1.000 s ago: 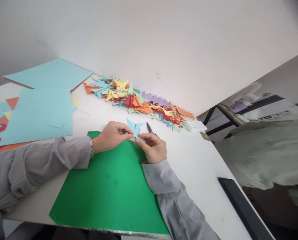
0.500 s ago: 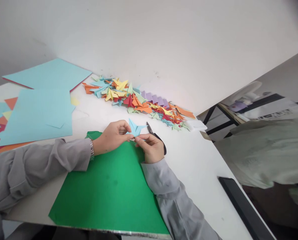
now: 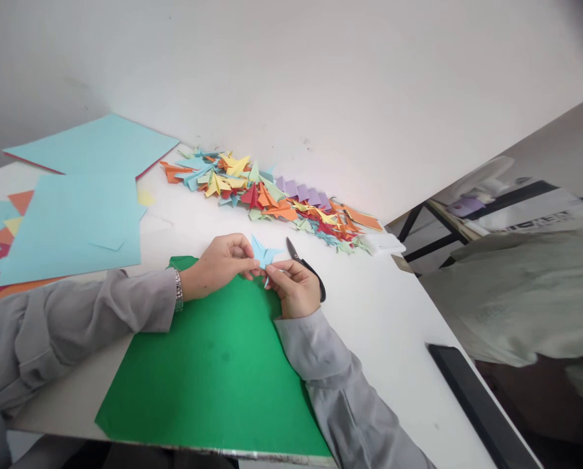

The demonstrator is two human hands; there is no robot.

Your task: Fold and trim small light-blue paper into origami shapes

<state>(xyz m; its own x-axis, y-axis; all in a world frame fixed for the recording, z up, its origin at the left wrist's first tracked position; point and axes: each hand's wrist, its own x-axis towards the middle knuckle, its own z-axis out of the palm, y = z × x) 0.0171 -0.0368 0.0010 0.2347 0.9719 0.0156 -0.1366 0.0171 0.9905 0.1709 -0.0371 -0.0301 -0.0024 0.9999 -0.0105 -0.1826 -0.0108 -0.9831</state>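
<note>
- Taking the held paper as the clock's centre, several light-blue sheets (image 3: 76, 228) lie on the counter (image 3: 364, 326), toward nine o'clock.
- The left hand (image 3: 217, 267) is just beside the centre, between eight and nine o'clock; its thumb and forefinger are pinched on the paper.
- The light-blue folded paper (image 3: 264, 251), with pointed tips, is held between both hands, above the far edge of the green mat (image 3: 208, 378), which spreads toward six and seven.
- I judge the step in hand is shaping a fold by fingers; the next move seems to call for one steady pinch while the other thumb presses the crease.
- Toward twelve lies a pile of folded paper pieces (image 3: 271, 212).
- The right hand (image 3: 298, 286), near four o'clock, has its thumb and forefinger clamped on the paper's lower side.
- Scissors (image 3: 292, 249), partly hidden, lie behind it, toward three.
</note>
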